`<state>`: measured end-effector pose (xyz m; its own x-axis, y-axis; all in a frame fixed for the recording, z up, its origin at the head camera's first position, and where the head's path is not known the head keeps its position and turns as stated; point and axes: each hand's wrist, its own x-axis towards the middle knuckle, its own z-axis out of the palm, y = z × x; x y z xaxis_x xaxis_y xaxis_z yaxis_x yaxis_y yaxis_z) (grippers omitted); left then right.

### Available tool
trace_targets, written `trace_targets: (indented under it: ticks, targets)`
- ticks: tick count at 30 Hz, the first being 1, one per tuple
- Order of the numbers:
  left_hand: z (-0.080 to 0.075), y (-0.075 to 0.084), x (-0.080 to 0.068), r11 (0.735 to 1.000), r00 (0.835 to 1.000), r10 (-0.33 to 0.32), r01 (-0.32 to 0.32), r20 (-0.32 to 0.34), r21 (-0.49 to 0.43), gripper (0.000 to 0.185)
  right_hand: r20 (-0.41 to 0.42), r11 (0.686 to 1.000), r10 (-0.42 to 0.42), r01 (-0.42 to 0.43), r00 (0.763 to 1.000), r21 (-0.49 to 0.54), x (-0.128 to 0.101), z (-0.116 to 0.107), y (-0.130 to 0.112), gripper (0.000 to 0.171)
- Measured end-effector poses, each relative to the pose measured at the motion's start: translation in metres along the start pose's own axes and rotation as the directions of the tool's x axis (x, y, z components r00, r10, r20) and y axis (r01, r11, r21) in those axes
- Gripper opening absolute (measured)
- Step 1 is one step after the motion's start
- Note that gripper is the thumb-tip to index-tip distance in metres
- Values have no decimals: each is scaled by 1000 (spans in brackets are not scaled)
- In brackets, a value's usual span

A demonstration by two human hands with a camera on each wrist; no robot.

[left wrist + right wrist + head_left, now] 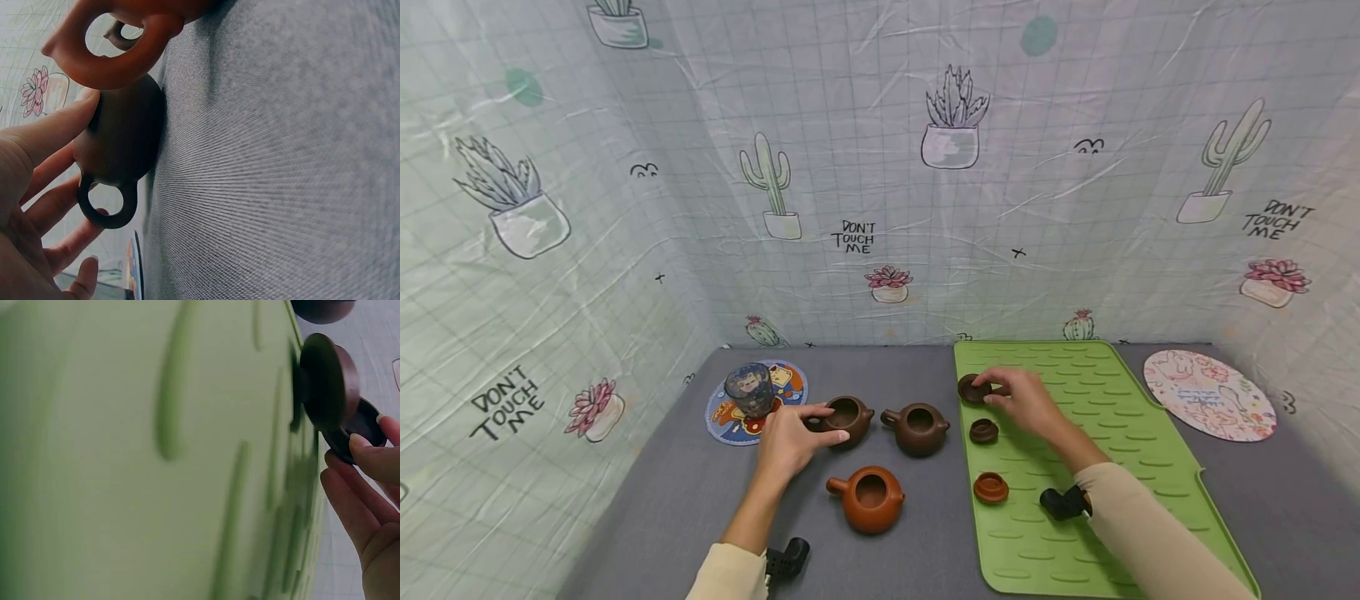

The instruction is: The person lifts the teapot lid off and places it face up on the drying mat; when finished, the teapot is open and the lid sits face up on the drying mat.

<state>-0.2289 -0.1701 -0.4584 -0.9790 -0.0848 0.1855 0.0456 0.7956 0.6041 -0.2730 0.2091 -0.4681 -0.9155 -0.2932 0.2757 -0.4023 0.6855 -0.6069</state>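
My left hand [816, 425] grips the left dark brown teapot [848, 414] on its handle side. In the left wrist view the thumb of that hand [62, 169] lies along the pot's body [125, 140], with the fingers by its ring handle [106, 206]. My right hand [992, 393] pinches a dark lid [973, 389] at the far left of the green mat [1112, 433]. The right wrist view shows its fingertips [372, 459] on that lid's rim [361, 425]. A second dark teapot [917, 427] and an orange one [869, 498] stand open nearby.
Two more lids lie on the mat, one dark [983, 431] and one orange [991, 487]. A glass cup [749, 389] stands on a colourful round coaster [730, 421] at the back left. A pale round mat [1208, 394] lies at the right. Cactus-print sheets wall in the grey table [700, 500].
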Motion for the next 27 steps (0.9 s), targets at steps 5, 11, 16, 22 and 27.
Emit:
trace_targets:
  ticks: [5, 11, 16, 22, 27]
  targets:
    - [0, 0, -1, 1000, 1000, -7, 7, 5, -4, 43, -1, 1000, 7, -7, 1000, -12, -3, 3, 0, 29]
    - [0, 1, -1, 1000, 1000, -9, 9, 3, -7, 42, -13, 1000, 5, -5, 1000, -3, -3, 4, 1, 28]
    - [0, 1, -1, 1000, 1000, -8, 8, 2, -8, 42, -15, 1000, 16, -16, 1000, -7, -3, 4, 3, 29]
    - [-1, 0, 1, 1000, 1000, -8, 8, -1, -5, 42, -2, 999, 33, -33, 999, -37, -1, 4, -1, 29]
    - [-1, -1, 0, 1000, 1000, -6, 6, 2, 0, 43, 8, 997, 51, -51, 999, -57, 0, 7, -2, 30]
